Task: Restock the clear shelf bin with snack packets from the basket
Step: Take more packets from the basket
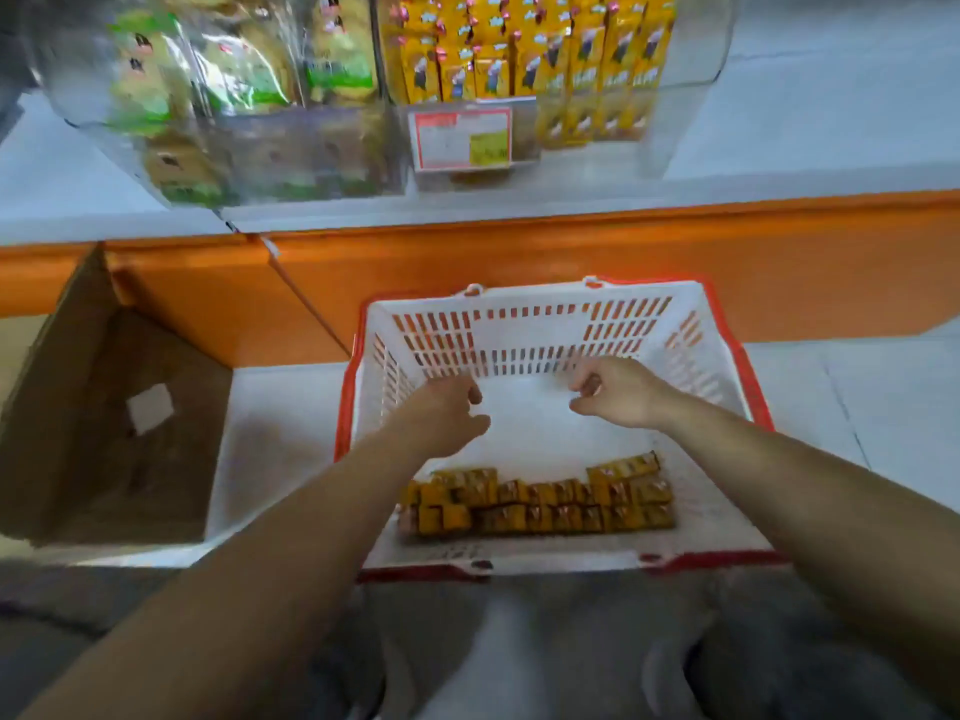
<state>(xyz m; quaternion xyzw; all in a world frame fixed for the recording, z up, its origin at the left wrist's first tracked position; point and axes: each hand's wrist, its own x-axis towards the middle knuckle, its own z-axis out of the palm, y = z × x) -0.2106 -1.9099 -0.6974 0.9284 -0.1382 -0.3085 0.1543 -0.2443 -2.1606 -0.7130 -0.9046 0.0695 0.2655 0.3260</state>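
A white basket with a red rim (540, 324) stands on the floor below the shelf. Several yellow snack packets (540, 504) lie in rows along its near side. Both my hands hover over the bare middle of the basket, holding nothing. My left hand (447, 415) has loosely curled fingers. My right hand (615, 392) is also loosely curled, fingers pointing left. Above, the clear shelf bin (691, 59) holds upright yellow packets (540, 49) of the same kind, with a price tag (462, 138) on its front.
A second clear bin with green-labelled bags (228, 90) sits left of the yellow one. An open cardboard box (109, 407) lies on the floor left of the basket. The orange shelf base (571, 252) runs behind the basket. My knees are at the bottom.
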